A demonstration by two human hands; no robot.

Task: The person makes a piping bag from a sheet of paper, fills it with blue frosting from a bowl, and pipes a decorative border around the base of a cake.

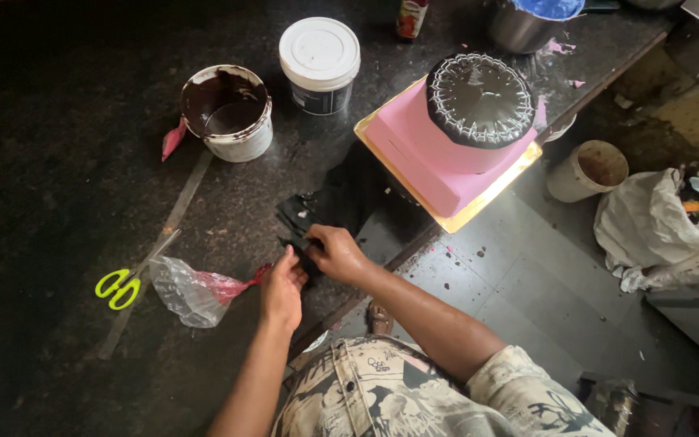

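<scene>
A small flat black piece (305,235), lying on the dark stone counter (58,162), is being pinched narrowly by the fingers of the right hand (337,252), while its near edge is being touched by the fingertips of the left hand (282,290); whether the left fingers are closing on it cannot be told. Just left of the grip, a crumpled clear plastic piping bag with pink residue (192,290) is lying, and beyond it green-handled scissors (121,286). Farther from the grip, an open white tub of dark chocolate (228,112) and a lidded white tub (319,63) are standing. To the far right, a pink two-tier cake with a dark top (467,129) is resting on a gold board (479,206).
</scene>
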